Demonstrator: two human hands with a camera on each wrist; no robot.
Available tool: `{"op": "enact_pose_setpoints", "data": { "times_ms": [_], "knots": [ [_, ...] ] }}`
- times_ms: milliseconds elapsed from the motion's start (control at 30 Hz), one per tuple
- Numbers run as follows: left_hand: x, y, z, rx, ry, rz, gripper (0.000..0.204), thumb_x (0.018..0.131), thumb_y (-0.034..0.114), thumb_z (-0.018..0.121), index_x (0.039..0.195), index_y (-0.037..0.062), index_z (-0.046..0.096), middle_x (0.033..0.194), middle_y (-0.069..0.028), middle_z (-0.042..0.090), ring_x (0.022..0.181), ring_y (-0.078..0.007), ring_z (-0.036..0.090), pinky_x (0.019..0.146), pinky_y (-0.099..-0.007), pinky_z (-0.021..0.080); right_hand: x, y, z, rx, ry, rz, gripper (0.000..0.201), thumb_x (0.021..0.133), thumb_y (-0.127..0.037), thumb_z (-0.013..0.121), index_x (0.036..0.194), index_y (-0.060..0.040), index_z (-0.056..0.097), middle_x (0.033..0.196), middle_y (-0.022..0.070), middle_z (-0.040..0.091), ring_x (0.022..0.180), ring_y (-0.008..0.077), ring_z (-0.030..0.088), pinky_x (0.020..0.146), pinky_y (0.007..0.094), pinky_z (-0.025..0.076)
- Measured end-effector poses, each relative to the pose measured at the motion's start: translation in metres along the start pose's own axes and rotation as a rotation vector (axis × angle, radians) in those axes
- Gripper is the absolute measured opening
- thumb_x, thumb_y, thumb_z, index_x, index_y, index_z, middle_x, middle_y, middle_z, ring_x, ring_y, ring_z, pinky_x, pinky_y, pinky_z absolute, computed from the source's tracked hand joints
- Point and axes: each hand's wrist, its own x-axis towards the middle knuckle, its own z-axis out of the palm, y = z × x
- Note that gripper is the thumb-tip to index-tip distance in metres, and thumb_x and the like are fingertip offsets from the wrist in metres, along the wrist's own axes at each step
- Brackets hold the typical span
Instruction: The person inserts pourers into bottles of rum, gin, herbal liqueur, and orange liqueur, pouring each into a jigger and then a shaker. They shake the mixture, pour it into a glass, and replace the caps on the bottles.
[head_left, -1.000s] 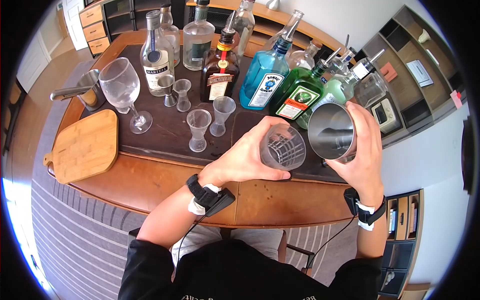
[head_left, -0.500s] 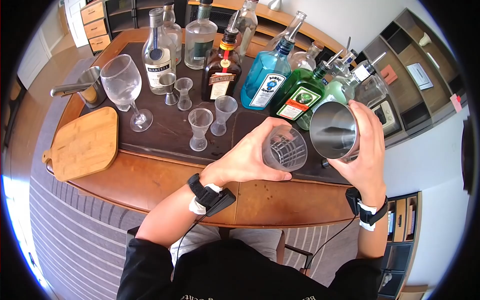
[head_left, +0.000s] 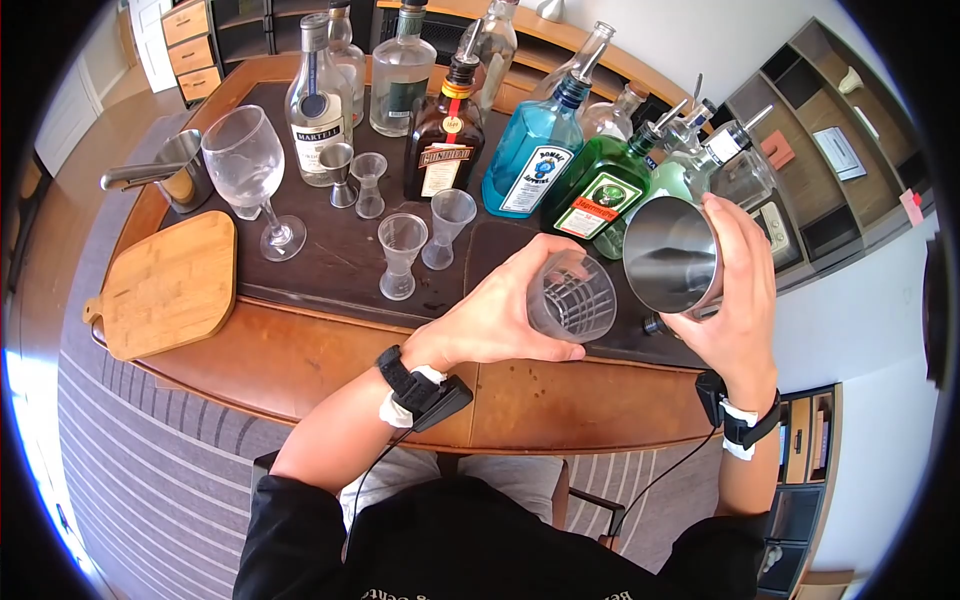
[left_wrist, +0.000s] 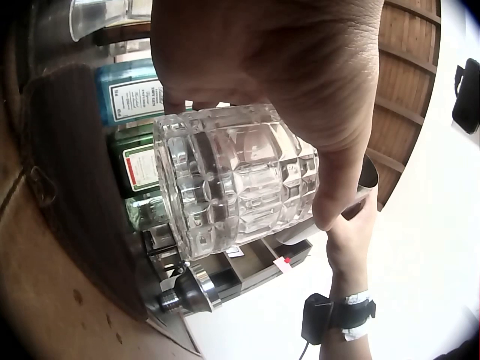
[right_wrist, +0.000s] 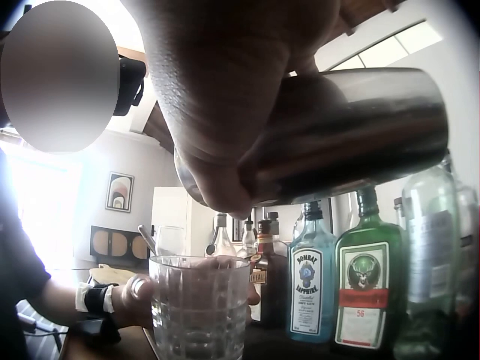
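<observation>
In the head view my left hand [head_left: 485,315] grips a clear cut-glass tumbler [head_left: 575,298] over the near edge of the table. Its square-cut pattern shows clearly on the tumbler [left_wrist: 240,180] in the left wrist view. My right hand [head_left: 745,300] wraps round a steel shaker tin [head_left: 668,255], which is tilted with its mouth toward the tumbler. In the right wrist view the shaker tin [right_wrist: 360,139] lies nearly on its side, higher than the tumbler [right_wrist: 199,311]. No liquid shows between the two.
Several bottles stand behind the hands, among them a blue one [head_left: 530,160], a green one [head_left: 600,190] and a brown one [head_left: 440,150]. Jiggers [head_left: 398,262], a stemmed glass [head_left: 243,165], a steel cup [head_left: 188,170] and a wooden board [head_left: 165,285] are on the left of the table [head_left: 380,370].
Both hands keep their hold. The tin and tumbler have shifted very slightly right in the head view, the tin also a little up; the view itself has moved slightly.
</observation>
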Motion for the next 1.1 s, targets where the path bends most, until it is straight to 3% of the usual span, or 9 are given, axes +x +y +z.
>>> {"op": "enact_pose_setpoints", "data": {
  "times_ms": [1100],
  "knots": [
    [-0.0003,0.0002,0.0007,0.020,0.032,0.024,0.087,0.066,0.017,0.094,0.137,0.0028,0.046,0.128,-0.0142,0.061,0.125,-0.0267,0.057,0.112,-0.0399,0.042,0.0082,-0.0011,-0.0008,-0.047,0.017,-0.051,0.118,0.036,0.001,0.092,0.146,-0.0098,0.049,0.136,0.0168,0.060,0.119,0.0396,0.060,0.095,0.0478,0.050]
  ]
}}
